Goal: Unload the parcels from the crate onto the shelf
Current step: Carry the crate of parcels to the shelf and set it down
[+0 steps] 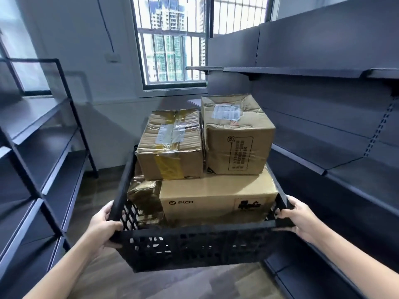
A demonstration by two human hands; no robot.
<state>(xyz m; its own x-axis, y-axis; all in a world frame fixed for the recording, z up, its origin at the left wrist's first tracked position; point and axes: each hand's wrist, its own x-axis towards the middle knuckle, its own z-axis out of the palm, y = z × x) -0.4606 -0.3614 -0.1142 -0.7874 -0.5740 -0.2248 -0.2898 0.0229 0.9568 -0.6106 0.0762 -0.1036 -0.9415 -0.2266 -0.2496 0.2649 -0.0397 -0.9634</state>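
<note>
Both forearms are cut off by the bottom edge. The left hand (105,225) grips the near left corner of the black crate (194,244), and the right hand (299,219) grips the near right corner; the fingertips are hidden behind the rim. The crate is carried in the air above the wooden floor (103,277), its long axis pointing far. Inside lies a long box (218,201) marked PICO, set left to right, with a crumpled taped parcel (143,199) partly hidden at its left. On top stand a taped box (172,145) and, at right, a taller dented box (235,134). The dark shelf (356,169) at right is bare; another rack (43,130) is at left, and the barred window (172,39) is far.
</note>
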